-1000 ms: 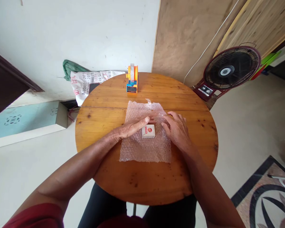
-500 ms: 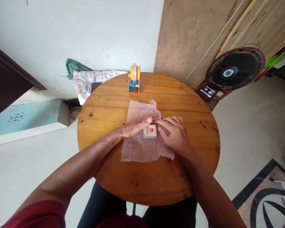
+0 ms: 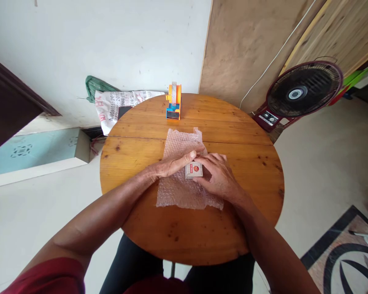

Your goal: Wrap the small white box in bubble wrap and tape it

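Observation:
A small whitish cardboard box [image 3: 192, 171] with red print stands on a sheet of bubble wrap [image 3: 184, 196] in the middle of the table. My left hand [image 3: 176, 162] lies with fingers stretched out along the box's far left side, its thumb near the top far edge; its fingertips are partly hidden behind my right hand. From the right, my right hand [image 3: 217, 173] grips the box, thumb at the near side and fingers over the far side. Some of the wrap's right part is under my right hand.
The round wooden table [image 3: 171, 234] has an orange and blue tape dispenser [image 3: 173, 102] at its far edge. A printed white sack [image 3: 106, 110] lies behind it at the left. A dark red fan [image 3: 297, 94] stands right of the table.
My right hand has moved left and closed round the box. The right part of the bubble wrap has shifted inward a little. My left hand stays in place.

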Available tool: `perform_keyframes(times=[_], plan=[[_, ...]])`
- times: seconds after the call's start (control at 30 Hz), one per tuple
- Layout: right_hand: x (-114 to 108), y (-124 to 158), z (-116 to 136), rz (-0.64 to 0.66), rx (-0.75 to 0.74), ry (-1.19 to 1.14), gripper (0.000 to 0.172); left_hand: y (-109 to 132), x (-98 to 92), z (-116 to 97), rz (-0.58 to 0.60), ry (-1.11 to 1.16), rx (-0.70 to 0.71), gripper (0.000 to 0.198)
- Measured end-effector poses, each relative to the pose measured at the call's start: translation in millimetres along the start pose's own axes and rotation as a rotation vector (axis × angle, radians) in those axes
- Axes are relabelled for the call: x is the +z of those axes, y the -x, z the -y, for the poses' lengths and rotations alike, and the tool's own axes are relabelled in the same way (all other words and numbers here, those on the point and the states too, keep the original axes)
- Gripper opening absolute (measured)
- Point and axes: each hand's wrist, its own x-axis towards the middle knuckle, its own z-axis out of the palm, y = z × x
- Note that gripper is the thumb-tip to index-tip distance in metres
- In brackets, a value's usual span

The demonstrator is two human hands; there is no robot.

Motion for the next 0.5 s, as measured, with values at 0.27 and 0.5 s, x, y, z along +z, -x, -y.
perform_keyframes(times=[0.27,0.5], plan=[[-45,10,-10,-0.207,0.257,-0.336,0.035,-5,1.3,1,-0.004,0.083,0.039,0.07],[-39,22,-72,-0.413,0.607,0.062,0.041,2,-1.9,-1,-0.024,-0.163,0.052,0.054]])
